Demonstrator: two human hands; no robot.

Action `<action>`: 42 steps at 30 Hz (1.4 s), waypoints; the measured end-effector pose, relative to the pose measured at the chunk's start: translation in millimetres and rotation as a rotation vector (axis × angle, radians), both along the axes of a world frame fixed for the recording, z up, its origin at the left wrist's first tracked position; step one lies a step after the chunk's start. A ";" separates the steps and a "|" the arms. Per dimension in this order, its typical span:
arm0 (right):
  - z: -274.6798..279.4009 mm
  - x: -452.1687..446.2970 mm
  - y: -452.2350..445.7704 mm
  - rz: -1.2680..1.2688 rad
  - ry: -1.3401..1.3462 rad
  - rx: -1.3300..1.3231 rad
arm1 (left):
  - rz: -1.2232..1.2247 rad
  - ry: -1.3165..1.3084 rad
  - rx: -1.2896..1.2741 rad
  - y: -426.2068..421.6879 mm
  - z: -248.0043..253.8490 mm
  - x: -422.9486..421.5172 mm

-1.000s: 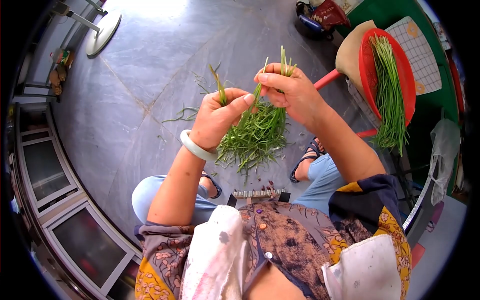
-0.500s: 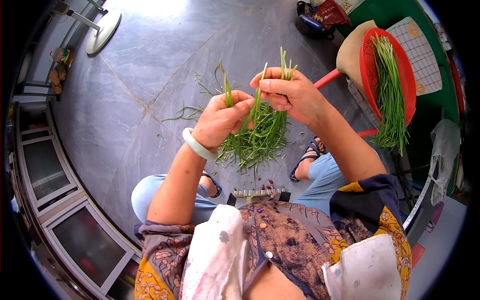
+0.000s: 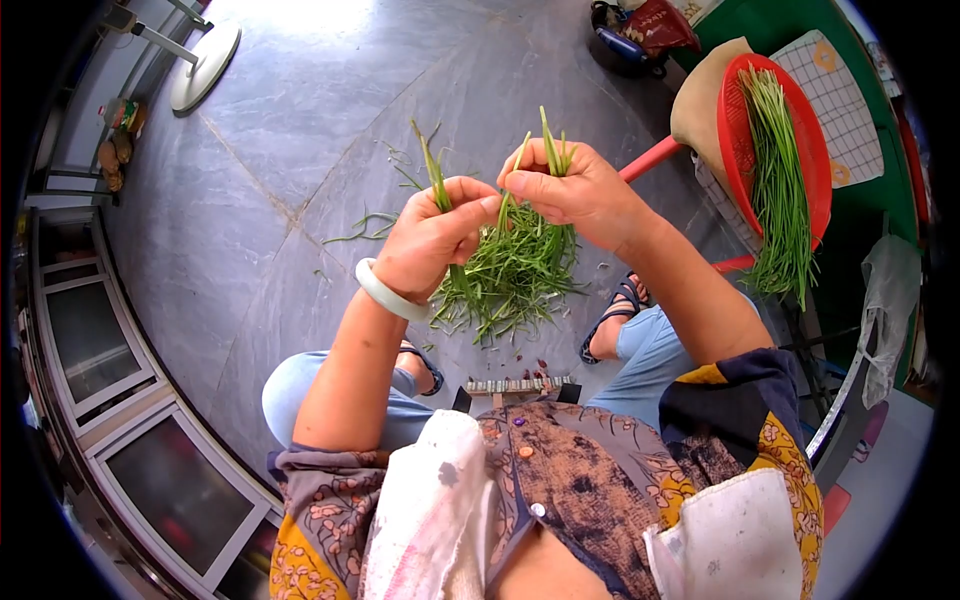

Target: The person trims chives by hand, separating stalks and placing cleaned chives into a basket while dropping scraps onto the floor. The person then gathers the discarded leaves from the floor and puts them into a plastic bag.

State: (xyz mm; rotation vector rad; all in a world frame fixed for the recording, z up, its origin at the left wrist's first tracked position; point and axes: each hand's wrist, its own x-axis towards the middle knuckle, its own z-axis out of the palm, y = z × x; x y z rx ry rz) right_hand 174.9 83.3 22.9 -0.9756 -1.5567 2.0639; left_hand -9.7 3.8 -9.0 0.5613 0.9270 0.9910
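Pale lettering on the dark red bag (image 3: 660, 25) at 1 o'clock is too small to read. At 12 o'clock, the left hand (image 3: 430, 240) and right hand (image 3: 585, 198), fingertips close together, each pinch chives (image 3: 435, 180), the left-hand stems pointing between 11 and 12, the right-hand stems near 12. At 2 o'clock, the red colander (image 3: 734, 140) holds a chive bundle (image 3: 780, 180), long axis roughly 12-to-6.
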 end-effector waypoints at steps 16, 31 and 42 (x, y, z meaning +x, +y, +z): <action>-2.8 -1.3 -5.2 -0.010 -0.189 0.500 | 0.000 0.093 0.032 -2.4 0.1 2.7; -12.2 17.9 30.4 -0.366 -0.226 0.578 | -0.001 0.023 -0.010 -4.1 2.6 0.1; -19.5 27.9 27.8 -0.150 -0.272 0.508 | 0.031 0.012 0.007 -6.0 1.1 -5.0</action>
